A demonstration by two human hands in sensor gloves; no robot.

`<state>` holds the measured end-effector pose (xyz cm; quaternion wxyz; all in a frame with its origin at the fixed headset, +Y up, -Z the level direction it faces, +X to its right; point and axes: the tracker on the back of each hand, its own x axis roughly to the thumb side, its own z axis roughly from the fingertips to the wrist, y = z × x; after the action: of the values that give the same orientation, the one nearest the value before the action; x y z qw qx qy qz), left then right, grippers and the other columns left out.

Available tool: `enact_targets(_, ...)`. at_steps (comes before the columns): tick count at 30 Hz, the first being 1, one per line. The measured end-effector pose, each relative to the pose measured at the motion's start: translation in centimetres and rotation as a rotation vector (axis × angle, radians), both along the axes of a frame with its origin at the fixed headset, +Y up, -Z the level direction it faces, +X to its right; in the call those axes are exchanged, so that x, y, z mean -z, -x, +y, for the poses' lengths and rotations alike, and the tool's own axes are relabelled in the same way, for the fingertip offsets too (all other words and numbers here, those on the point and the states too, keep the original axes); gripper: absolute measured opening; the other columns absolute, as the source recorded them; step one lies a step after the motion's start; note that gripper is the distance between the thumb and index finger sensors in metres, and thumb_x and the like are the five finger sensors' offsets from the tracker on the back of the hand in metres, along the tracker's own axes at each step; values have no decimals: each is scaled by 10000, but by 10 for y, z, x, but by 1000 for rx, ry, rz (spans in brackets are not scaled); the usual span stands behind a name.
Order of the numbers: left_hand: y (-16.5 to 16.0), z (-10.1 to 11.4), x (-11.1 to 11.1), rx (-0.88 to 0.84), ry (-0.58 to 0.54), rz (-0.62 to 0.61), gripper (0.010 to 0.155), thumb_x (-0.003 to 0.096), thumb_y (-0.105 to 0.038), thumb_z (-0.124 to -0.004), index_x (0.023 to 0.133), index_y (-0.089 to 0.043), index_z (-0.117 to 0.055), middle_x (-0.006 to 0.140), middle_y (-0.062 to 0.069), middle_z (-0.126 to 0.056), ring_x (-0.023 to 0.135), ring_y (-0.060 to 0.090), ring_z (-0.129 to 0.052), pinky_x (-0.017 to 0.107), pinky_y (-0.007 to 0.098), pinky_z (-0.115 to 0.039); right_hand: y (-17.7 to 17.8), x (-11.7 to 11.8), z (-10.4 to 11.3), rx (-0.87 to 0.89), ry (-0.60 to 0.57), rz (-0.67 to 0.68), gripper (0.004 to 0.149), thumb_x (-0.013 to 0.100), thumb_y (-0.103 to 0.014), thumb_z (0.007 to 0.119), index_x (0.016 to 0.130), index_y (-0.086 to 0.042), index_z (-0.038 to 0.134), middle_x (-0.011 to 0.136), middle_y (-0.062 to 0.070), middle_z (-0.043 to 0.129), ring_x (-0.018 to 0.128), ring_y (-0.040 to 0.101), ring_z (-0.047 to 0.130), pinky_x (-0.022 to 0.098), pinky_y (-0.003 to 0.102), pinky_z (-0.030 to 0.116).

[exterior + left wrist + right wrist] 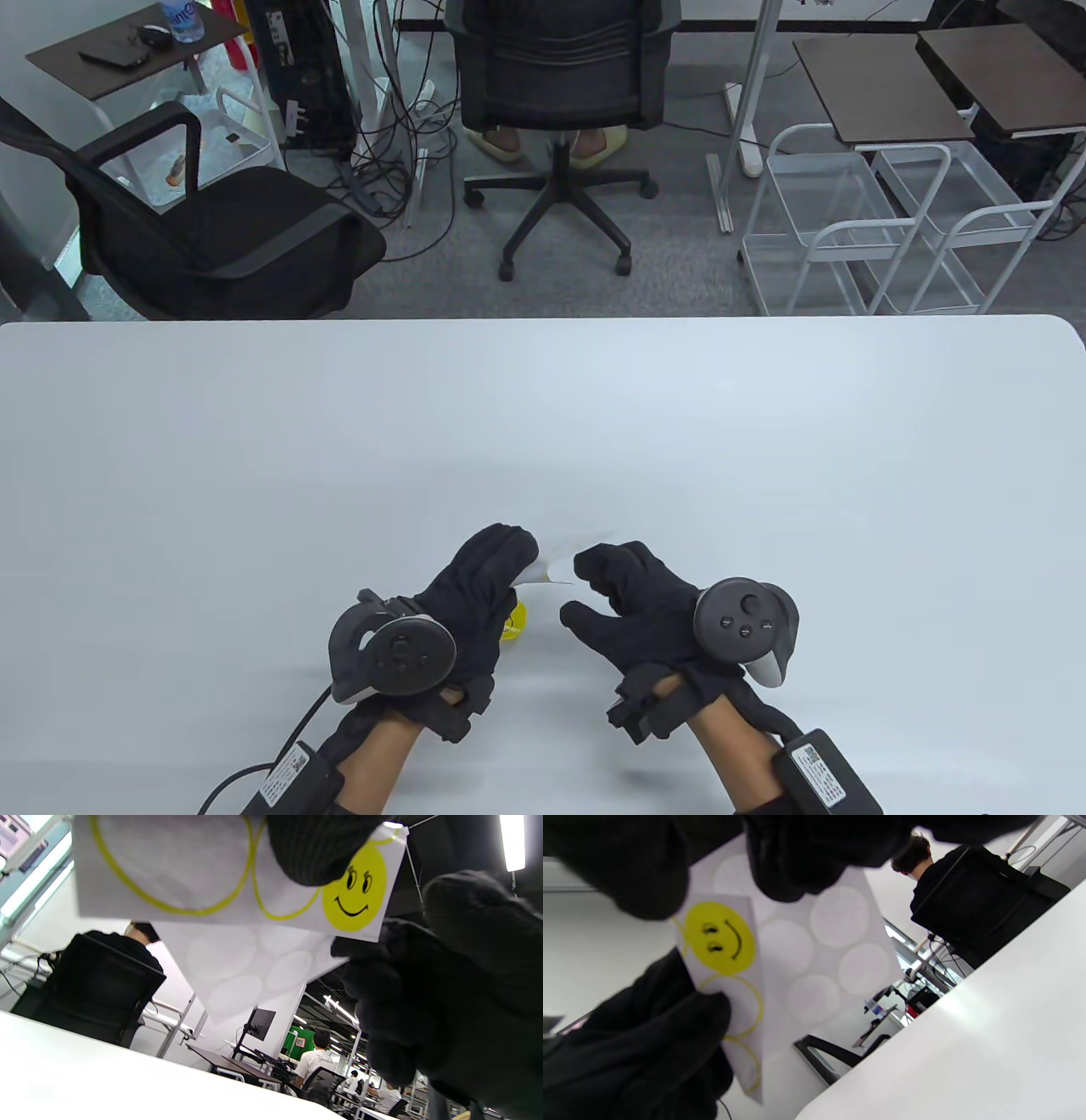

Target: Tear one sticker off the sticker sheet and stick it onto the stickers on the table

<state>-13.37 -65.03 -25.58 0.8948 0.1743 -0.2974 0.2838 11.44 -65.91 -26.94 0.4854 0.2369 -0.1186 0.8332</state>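
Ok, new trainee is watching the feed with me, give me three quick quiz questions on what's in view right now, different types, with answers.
1. True or false: the sticker sheet lies flat on the table.
2. How many smiley stickers show on the sheet strip in the left wrist view? A) none B) one C) three
3. Fill in: the yellow rings beside the smiley mark spots where stickers are ____.

Key:
1. False; the left hand and right hand hold it above the table.
2. B
3. gone (peeled off)
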Motion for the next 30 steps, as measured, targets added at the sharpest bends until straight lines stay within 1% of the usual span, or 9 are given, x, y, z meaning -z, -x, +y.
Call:
enact_targets(3, -2, -3, 1, -22, 22, -9, 614, 494, -224, -726, 1076, -169, -538, 1115, 103, -683, 1028, 381, -713, 712, 473, -735, 2, -1, 2, 1, -9, 16, 543, 471, -438, 840, 903, -119, 760, 653, 63, 865, 379, 194, 846, 291, 458, 771)
enact_targets(7, -6, -3, 0, -19, 28, -18, 616, 496, -229, -724, 1078, -168, -534, 1118, 105, -676, 1029, 383, -711, 713, 472, -734, 5, -2, 0, -37, -12, 30, 443, 487, -370, 818, 859, -130, 807, 608, 54, 890, 348, 193, 857, 278, 463, 778)
enact_targets(12, -7, -5, 0, -7, 32, -8, 633, 501, -260, -733, 1085, -157, -514, 1124, 120, -656, 1033, 394, -690, 713, 481, -720, 5, -3, 0, -33, -25, 4, 400, 485, -341, 814, 826, -132, 832, 577, 48, 900, 326, 188, 861, 270, 463, 783)
enact_targets(15, -2, -4, 1, -2, -6, 87, 722, 503, -365, -767, 1101, -127, -440, 1138, 153, -593, 1033, 429, -639, 711, 503, -686, 2, -3, 1, 2, -32, -37, 401, 482, -340, 812, 821, -127, 834, 565, 42, 905, 315, 182, 863, 262, 458, 788)
enact_targets(18, 7, -8, 4, -46, 32, 171, 872, 496, -486, -780, 1109, -70, -322, 1150, 210, -487, 1030, 482, -560, 706, 533, -641, -2, -3, 1, 68, -16, -64, 402, 481, -339, 811, 819, -123, 834, 560, 40, 906, 309, 179, 864, 258, 457, 790)
enact_targets(20, 16, -14, 9, -169, 155, 225, 983, 482, -567, -784, 1101, -29, -244, 1150, 255, -412, 1023, 519, -509, 704, 551, -613, -6, -2, 0, 134, 2, -89, 403, 482, -339, 808, 820, -121, 832, 560, 39, 906, 308, 178, 865, 257, 456, 791)
enact_targets(24, 29, -33, 17, -461, 400, 218, 1131, 436, -697, -777, 1078, 28, -193, 1133, 312, -358, 1001, 570, -492, 696, 557, -615, -13, -1, -3, 243, 44, -119, 403, 485, -335, 801, 827, -122, 825, 567, 40, 904, 314, 180, 867, 261, 457, 791)
enact_targets(27, 30, -52, 24, -660, 617, 89, 1179, 425, -770, -727, 1069, 46, -170, 1130, 328, -334, 1001, 575, -499, 712, 535, -629, -15, 1, -6, 270, 68, -138, 404, 489, -331, 791, 835, -123, 814, 581, 44, 898, 331, 189, 868, 276, 466, 787)
enact_targets(30, 24, -66, 27, -806, 779, -13, 1194, 418, -778, -745, 1074, 31, -163, 1141, 312, -323, 1016, 557, -504, 730, 511, -637, -16, 1, -8, 321, 98, -132, 405, 493, -330, 780, 840, -122, 806, 587, 44, 893, 334, 188, 867, 277, 466, 787)
